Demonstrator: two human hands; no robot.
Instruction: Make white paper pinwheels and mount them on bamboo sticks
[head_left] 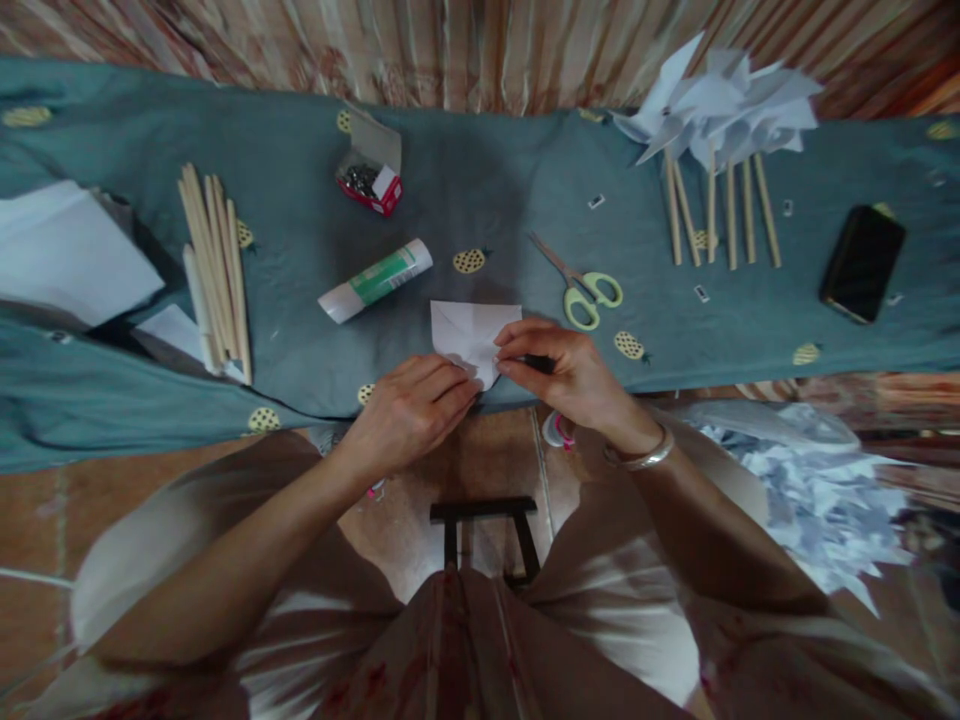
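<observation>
Holding paper (466,332) — red box (389,203), metal bits (363,181) inside.

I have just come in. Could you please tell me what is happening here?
A person is handling a small white paper at the cloth's near edge. The left hand is on its lower part; the right hand's fingers are at its right edge. Scissors and white paper pinwheels with sticks lie farther right.

No text is legible; the markings on the green-and-white cylindrical tube (379,277) and small red cardboard box (387,199) are too blurred.
</observation>
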